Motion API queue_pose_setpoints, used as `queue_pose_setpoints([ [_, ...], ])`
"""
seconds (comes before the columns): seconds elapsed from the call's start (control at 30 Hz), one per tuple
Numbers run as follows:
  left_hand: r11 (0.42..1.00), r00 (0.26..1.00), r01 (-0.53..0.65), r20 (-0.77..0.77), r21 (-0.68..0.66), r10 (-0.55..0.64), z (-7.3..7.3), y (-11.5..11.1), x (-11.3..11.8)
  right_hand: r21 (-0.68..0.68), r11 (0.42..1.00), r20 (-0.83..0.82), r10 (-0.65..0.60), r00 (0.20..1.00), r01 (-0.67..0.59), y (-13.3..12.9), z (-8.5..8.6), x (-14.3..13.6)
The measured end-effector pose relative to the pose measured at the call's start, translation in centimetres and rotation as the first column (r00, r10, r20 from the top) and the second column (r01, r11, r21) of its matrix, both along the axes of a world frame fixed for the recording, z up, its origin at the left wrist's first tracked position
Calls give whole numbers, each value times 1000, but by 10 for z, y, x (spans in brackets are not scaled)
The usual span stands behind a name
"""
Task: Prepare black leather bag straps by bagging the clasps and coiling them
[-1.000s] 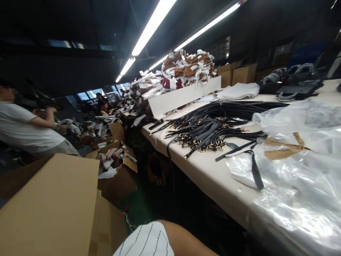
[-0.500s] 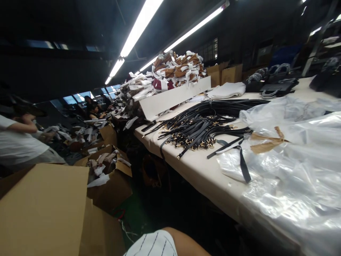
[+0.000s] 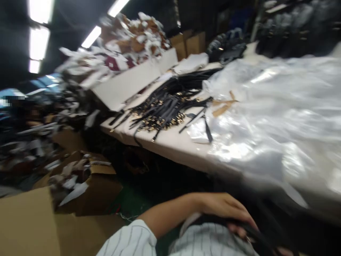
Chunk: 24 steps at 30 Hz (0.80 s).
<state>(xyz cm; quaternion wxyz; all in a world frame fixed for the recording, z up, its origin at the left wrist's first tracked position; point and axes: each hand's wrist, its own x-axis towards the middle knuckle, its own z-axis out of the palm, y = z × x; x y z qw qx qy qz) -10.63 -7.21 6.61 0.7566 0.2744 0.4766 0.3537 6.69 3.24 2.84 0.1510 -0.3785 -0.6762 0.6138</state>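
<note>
My left hand is in front of my body, below the table's edge. Its fingers curl around a black strap, which motion blurs. A sliver of my right hand shows at the bottom edge beside the strap's lower end; its fingers are hidden. Above my left hand, clear plastic bags cover the near part of the table. Farther along lies a heap of black straps with gold-coloured buckles, some hanging over the edge.
Cardboard boxes stand at the lower left, one holding wrapped pieces. White and brown wrapped bundles are piled behind a white board. Black bags lie at the back. A brown tie sits on the plastic.
The view has swung right and down. My left forearm and hand have come into view, with the hand around a black strap. The person at the left has left the view.
</note>
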Motion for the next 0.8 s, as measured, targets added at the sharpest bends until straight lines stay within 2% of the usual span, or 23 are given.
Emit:
queue_pose_setpoints([
  [0.07,996,988,-72,-135,53,79,20,-7,0,-106,981,58,-155,986,161,-10,9,41],
  [0.1,995,977,-63,-199,83,78,25,-10,-7,-280,936,-37,-234,971,215,-14,15,53],
  [0.17,995,931,-1,-362,104,39,21,-10,-28,-492,841,-163,-343,925,225,-15,20,61],
  [0.23,989,853,105,-520,105,-35,6,-3,-37,-541,820,-236,-359,903,185,-8,18,60],
  [0.3,976,819,164,-572,146,-52,-5,2,-29,-517,841,-259,-332,907,161,-4,17,59],
  [0.4,953,822,168,-569,252,5,-5,7,5,-440,887,-261,-275,925,140,-9,20,61],
  [0.47,918,805,194,-591,346,52,-5,12,28,-394,910,-257,-243,935,128,-15,20,64],
  [0.57,848,737,266,-664,459,128,-11,21,53,-310,940,-193,-205,959,138,-21,15,66],
  [0.67,831,704,253,-684,495,193,-21,25,63,-270,951,-128,-194,973,154,-24,6,68],
  [0.8,877,709,258,-696,405,113,-26,20,49,-288,931,-114,-267,957,225,-17,0,84],
])
